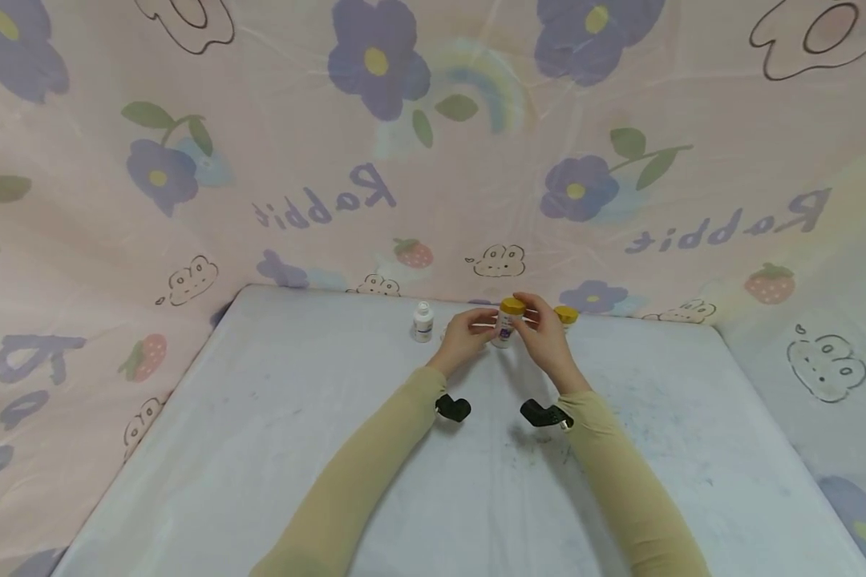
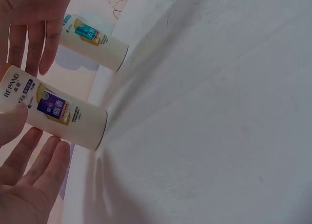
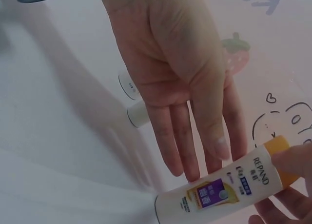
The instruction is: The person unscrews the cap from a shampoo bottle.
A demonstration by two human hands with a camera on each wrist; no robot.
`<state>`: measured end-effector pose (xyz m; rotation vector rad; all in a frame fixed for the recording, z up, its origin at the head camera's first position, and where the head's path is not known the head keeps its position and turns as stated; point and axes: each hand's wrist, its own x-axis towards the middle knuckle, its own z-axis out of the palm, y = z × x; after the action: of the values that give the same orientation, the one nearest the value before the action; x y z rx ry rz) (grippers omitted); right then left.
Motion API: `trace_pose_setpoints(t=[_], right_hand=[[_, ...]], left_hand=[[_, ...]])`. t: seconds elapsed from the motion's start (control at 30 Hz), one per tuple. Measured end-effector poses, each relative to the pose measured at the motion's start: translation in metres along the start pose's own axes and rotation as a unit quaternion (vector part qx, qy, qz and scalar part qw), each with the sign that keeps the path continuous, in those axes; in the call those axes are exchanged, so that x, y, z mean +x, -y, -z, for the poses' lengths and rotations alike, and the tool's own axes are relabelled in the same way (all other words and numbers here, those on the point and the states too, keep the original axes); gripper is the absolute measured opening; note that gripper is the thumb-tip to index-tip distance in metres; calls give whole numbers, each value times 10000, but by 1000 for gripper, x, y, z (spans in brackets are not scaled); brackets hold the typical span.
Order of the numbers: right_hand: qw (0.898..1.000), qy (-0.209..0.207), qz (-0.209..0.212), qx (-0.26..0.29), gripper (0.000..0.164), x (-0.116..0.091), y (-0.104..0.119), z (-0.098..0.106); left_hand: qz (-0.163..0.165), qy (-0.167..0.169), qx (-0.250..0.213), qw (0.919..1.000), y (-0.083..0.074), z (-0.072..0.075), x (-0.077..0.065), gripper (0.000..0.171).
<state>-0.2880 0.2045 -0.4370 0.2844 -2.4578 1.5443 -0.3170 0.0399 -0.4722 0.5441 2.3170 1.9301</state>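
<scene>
My right hand (image 1: 546, 335) grips a white bottle (image 1: 505, 327) with a yellow cap and a purple label near its top, thumb in front and fingers round the cap's far side. On the bottle's other side is my left hand (image 1: 469, 335), its straight fingers at the bottle wall. In the left wrist view the left thumb (image 2: 13, 121) overlaps the label side of the white bottle (image 2: 68, 114), which reads REPAND. The bottle's base is close over the table. Past the right hand stands a second yellow-capped bottle (image 1: 566, 314), mostly hidden; its teal label (image 2: 87, 32) shows from the left wrist.
A small white bottle (image 1: 422, 324) with a white cap stands left of my hands. Another small white bottle (image 3: 139, 114) shows partly behind the left hand in the right wrist view. The white-covered table (image 1: 260, 417) meets a printed cloth backdrop (image 1: 317, 264).
</scene>
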Motion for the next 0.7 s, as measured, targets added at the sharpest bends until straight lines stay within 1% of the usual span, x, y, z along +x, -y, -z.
trace_pose_setpoints(t=[0.2,0.3,0.5,0.6,0.7], right_hand=[[9998,-179,-116,58,32,3,-1,-2],[9997,-225,-136,13,30,3,0,-4],[9997,-106,-173,-107,28,1,1,-5],[9999,-22,-106,-131,29,-2,4,-4],[9999,48,12,-121,28,-6,7,-3]], left_hand=[[139,11,87,9999,-4,0,-1,35],[138,43,48,9999,-3,1,-2,36],[90,97,-38,9999,-1,4,-5,39],[108,138,-153,9997,0,5,-9,41],[55,163,-218,9996,-1,6,-14,43]])
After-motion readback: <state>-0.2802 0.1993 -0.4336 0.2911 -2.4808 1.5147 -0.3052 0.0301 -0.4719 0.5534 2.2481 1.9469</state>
